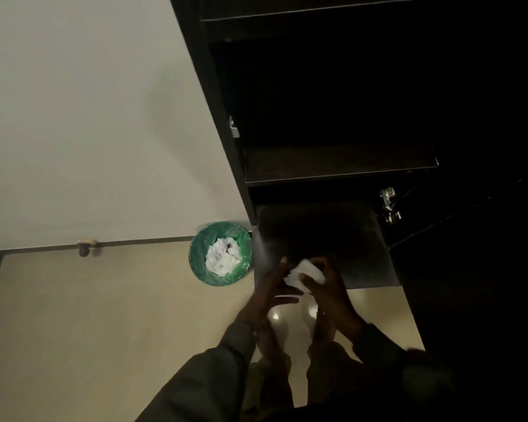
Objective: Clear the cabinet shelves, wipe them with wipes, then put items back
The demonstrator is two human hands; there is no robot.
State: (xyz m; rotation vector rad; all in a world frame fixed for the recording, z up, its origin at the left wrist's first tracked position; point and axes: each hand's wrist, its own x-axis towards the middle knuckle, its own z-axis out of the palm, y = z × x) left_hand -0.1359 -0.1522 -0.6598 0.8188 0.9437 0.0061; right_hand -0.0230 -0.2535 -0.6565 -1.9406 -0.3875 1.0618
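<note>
The dark cabinet (pixel 214 95) is seen with its shelves bare: the middle shelf (pixel 339 166) and the bottom shelf (pixel 326 239) are unobstructed from the front. The left side is bounded by the cabinet wall, with a green-lined waste bin (pixel 220 253) standing just beside it on the floor (pixel 89 315). A metal hinge (pixel 389 205) projects at the right.

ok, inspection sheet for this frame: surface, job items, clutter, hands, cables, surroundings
Surface: dark cabinet open; lowest shelf and shelf above show nothing on them, the interior is very dim.
Job's things: white wipe held in front of the lowest shelf.
Clutter: green-lined bin on the floor beside the cabinet, holding crumpled white wipes.
Grippers: left hand and right hand both grip the wipe.
Cables: nothing seen.
Surroundings: pale wall, dark baseboard, glossy floor, metal hinge on the cabinet's right side.
</note>
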